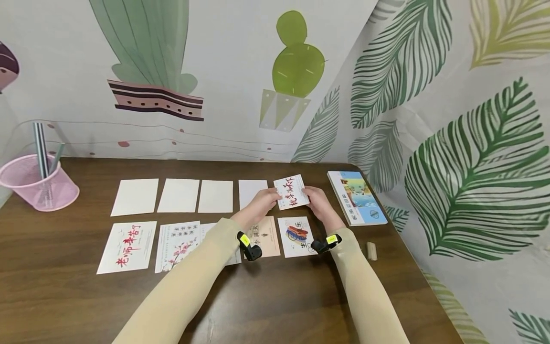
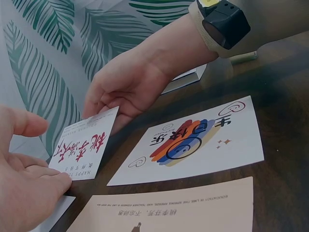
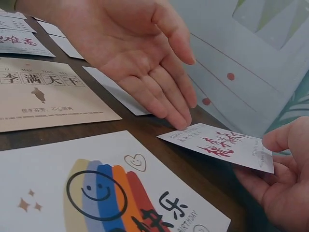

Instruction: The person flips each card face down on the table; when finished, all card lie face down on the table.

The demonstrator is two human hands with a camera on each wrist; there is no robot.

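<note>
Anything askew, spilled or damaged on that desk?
No spill or damage shows. Only the red-lettered card pinched in the right hand sits askew to the neat rows of cards, likely just from being handled.

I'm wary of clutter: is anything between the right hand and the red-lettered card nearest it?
Nothing visible: the right hand pinches that red-lettered card at one edge; the left hand is at the opposite edge.
</note>
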